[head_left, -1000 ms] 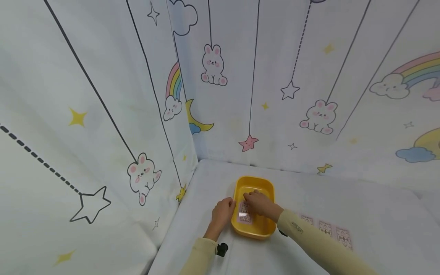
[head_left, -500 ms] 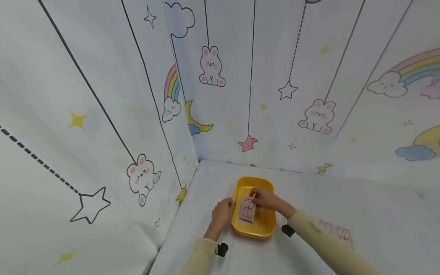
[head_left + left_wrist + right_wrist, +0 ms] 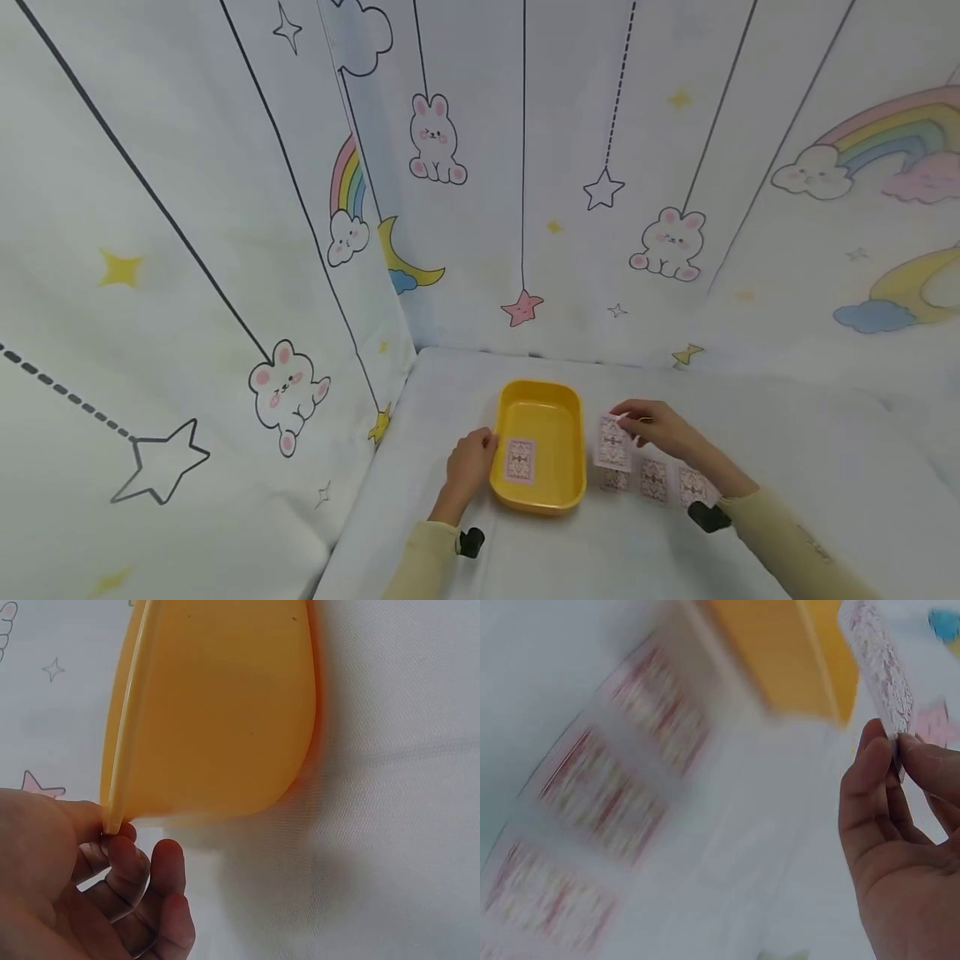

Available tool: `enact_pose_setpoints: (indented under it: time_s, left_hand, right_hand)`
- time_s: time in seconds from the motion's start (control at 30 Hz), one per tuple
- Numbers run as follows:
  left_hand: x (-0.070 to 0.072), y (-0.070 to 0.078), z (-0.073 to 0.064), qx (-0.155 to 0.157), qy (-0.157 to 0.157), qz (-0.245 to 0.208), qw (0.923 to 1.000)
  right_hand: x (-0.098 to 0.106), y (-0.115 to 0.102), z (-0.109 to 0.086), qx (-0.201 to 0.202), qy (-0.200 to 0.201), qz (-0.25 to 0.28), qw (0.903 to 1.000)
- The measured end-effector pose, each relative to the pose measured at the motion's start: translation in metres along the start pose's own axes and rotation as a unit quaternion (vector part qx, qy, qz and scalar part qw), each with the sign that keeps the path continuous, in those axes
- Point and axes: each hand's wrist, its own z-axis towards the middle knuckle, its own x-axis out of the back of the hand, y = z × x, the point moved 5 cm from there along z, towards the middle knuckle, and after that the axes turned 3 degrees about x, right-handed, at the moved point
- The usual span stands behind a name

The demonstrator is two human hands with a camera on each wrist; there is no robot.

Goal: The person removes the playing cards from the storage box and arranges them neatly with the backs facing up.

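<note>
A yellow plastic tray stands on the white-covered table, with one pink-patterned playing card lying face down inside it. My left hand pinches the tray's left rim between thumb and fingers, as the left wrist view shows close up. To the right of the tray, my right hand holds another playing card by its upper edge, thumb against fingertips. In the right wrist view this held card is seen at a slant, raised over the table. It overlaps a card on the table in the head view.
Several face-down cards lie in a row on the table right of the tray, partly under my right wrist; they look blurred in the right wrist view. A white curtain printed with rabbits and stars rises behind and left of the table.
My right hand has picked a card up from inside the tray and carried it right, over the row on the table. One card is left in the tray. My left hand keeps its hold.
</note>
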Motion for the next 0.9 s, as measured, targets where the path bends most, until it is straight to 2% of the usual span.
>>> enact_pose_setpoints:
  time_s: [0.07,0.2,0.43,0.53,0.63,0.9]
  left_hand:
    - [0.001,0.0,0.001,0.003,0.0,0.001,1.0]
    - [0.001,-0.002,0.001,0.01,-0.001,0.008,0.9999]
    - [-0.001,-0.002,0.0,0.015,-0.005,0.007,0.9998]
    - [0.0,-0.002,0.0,0.015,-0.006,0.008,0.9998]
    - [0.001,-0.002,0.0,0.014,-0.005,0.005,0.9999]
    - [0.003,0.001,-0.004,0.013,-0.01,0.004,0.9999]
  right_hand:
    - [0.019,0.021,-0.022,-0.014,0.015,-0.01,0.9997]
    - [0.05,0.07,-0.069,-0.069,0.035,-0.029,0.9966]
    - [0.081,0.149,-0.139,-0.166,0.055,-0.058,0.983]
    - [0.086,0.169,-0.155,-0.193,0.053,-0.061,0.9779]
    - [0.086,0.179,-0.163,-0.209,0.049,-0.058,0.9751]
    - [0.082,0.18,-0.168,-0.207,0.063,-0.08,0.9731]
